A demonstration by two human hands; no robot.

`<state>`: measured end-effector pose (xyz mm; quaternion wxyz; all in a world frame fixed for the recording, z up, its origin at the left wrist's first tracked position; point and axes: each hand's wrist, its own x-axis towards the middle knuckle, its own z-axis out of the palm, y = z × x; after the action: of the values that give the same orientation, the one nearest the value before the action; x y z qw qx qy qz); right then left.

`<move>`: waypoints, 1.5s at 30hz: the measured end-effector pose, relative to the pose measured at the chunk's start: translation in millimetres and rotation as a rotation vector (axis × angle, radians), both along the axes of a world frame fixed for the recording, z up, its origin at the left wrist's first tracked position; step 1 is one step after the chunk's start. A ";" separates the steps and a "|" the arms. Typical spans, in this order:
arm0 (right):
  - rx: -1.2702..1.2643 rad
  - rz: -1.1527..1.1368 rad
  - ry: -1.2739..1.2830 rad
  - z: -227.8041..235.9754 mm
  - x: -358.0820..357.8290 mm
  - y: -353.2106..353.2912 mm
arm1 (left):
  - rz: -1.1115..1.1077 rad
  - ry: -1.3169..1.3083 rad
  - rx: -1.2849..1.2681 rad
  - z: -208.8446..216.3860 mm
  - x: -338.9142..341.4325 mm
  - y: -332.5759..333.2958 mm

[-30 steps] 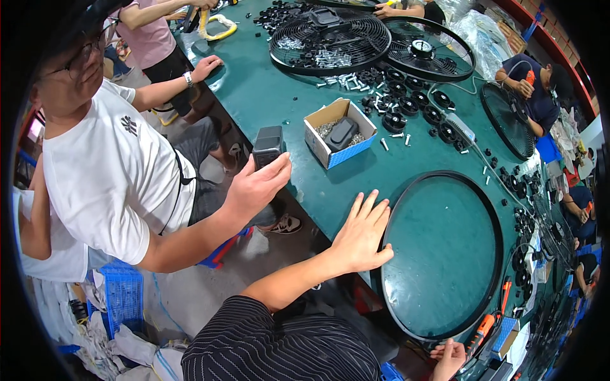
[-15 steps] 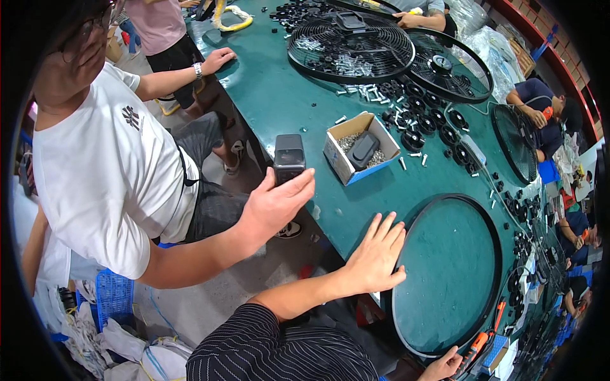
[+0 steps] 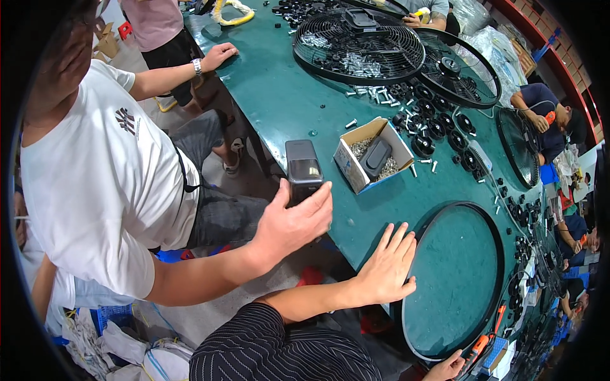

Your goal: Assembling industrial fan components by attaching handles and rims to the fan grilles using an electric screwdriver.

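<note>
Two hands of the wearer show. The left hand [image 3: 387, 270] lies open, palm down, fingers spread, flat on the near edge of the green counter [image 3: 286, 95]. It sits just beside the rim of the black ring [image 3: 501, 267], maybe grazing it, can't tell. The right hand [image 3: 448, 368] is cut off at the bottom edge, so its grip can't be told. It is near an orange-handled tool [image 3: 476, 346].

Progress, as a judgement: early. The ring lies flat and bare on the counter. Nothing is fitted inside it, only green surface shows through, and neither hand holds a part or a tool. Fitting seems all left to do.

Ring look: large, thin, black, round hoop, plain and smooth, lying whole at the near right of the counter.

A co-worker's hand [image 3: 292, 222], from a person in a white shirt on the left, wraps around the lower part of a dark upright box [image 3: 302, 168] at the counter edge. Past that sits an open cardboard box [image 3: 356, 168] holding screws and a black part [image 3: 376, 157]. Black round caps [image 3: 438, 127] and loose screws [image 3: 375, 95] lie beyond. Two black wire fan grilles [image 3: 356, 44] [image 3: 457, 70] lie at the far end. Other people work along the right side.
</note>
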<state>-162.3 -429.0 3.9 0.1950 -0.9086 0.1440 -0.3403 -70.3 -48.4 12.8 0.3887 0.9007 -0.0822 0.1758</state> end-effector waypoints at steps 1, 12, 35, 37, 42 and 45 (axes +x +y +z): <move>-0.004 -0.004 -0.008 -0.1 0.3 -0.1 | -0.002 0.013 0.008 0.1 0.1 0.3; 0.025 -0.080 0.039 -7.6 2.6 -2.8 | -0.029 0.039 0.020 -3.4 6.5 2.7; 0.072 -0.112 0.080 -1.2 4.1 0.9 | -0.054 0.090 -0.003 0.8 12.8 2.6; 0.087 -0.116 0.092 -3.5 3.1 -1.5 | -0.057 0.110 0.008 2.2 14.1 1.9; 0.067 -0.054 0.059 -7.4 2.7 -8.6 | -0.061 0.133 0.007 5.4 17.1 -0.2; 0.046 -0.063 0.060 -8.1 3.1 -11.8 | -0.067 0.155 0.013 5.2 18.2 -1.2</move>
<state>-159.2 -440.8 -4.2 0.2009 -0.9086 0.1859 -0.3155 -52.1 -49.7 17.9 0.3938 0.9108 -0.0831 0.0921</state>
